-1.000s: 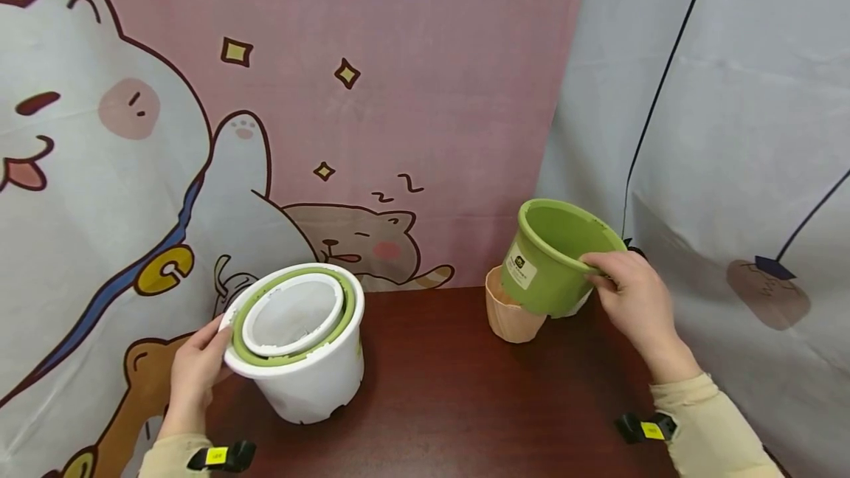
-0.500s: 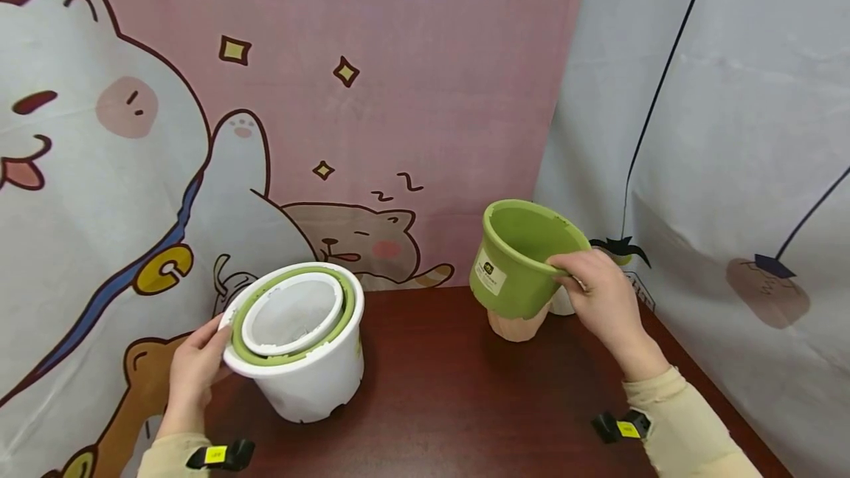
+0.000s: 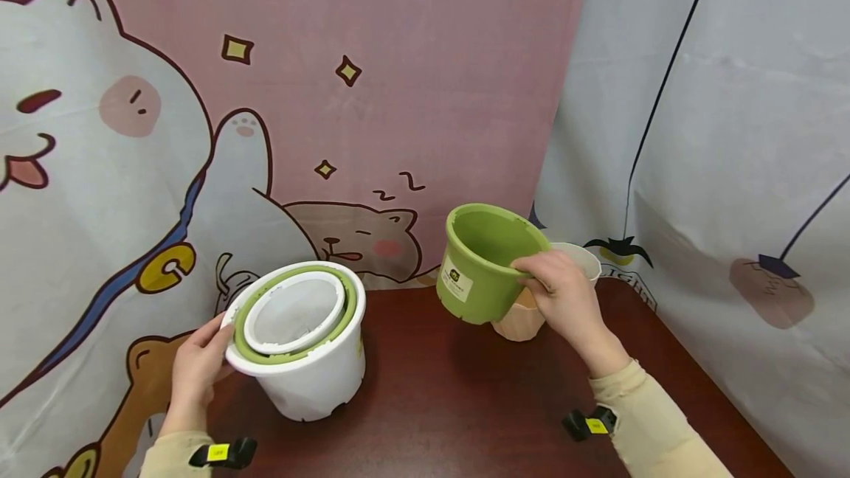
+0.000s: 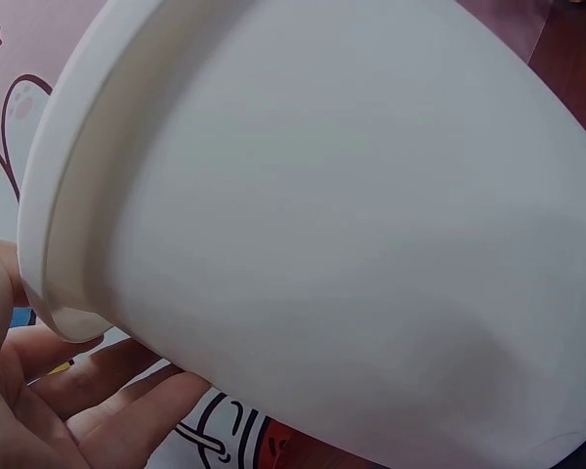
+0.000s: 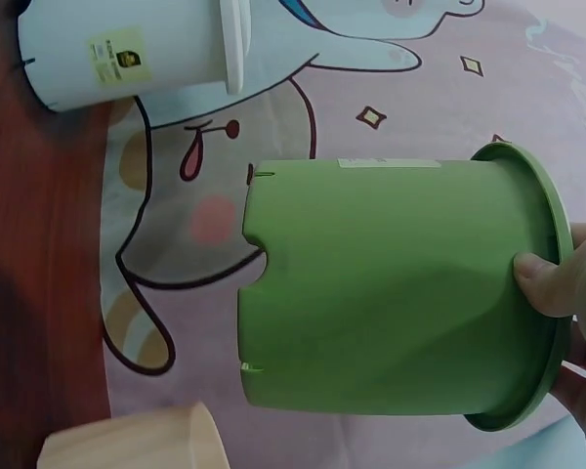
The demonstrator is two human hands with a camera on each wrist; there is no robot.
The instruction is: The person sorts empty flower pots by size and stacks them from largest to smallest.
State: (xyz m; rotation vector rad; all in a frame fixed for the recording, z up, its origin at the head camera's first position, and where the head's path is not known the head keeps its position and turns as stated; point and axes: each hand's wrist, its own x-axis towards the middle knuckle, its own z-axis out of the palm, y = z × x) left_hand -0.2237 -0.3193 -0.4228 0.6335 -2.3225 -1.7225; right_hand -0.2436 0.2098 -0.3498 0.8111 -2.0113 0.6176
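Note:
My left hand (image 3: pixel 196 369) grips the left rim of a large white flowerpot (image 3: pixel 319 389), which stands tilted a little on the table. Nested inside that pot are a green pot (image 3: pixel 349 316) and a smaller white pot (image 3: pixel 292 313). At the right, my right hand (image 3: pixel 564 301) pinches the rim of another green flowerpot (image 3: pixel 481 271), held tilted above the table with a pale label on its side. In the right wrist view, the thumb lies against the green pot (image 5: pixel 391 293) just below its rim.
A peach-coloured pot (image 3: pixel 519 321) stands behind the held green pot, partly hidden by it. Beside it, a white pot (image 3: pixel 587 260) is partly covered by my right hand. The dark red table (image 3: pixel 425 404) meets printed cloth walls (image 3: pixel 438 94) at the back and sides.
My right hand has carried the green flowerpot leftward, off from above the peach pot, towards the white nested pots. The left hand and its pot have stayed in place.

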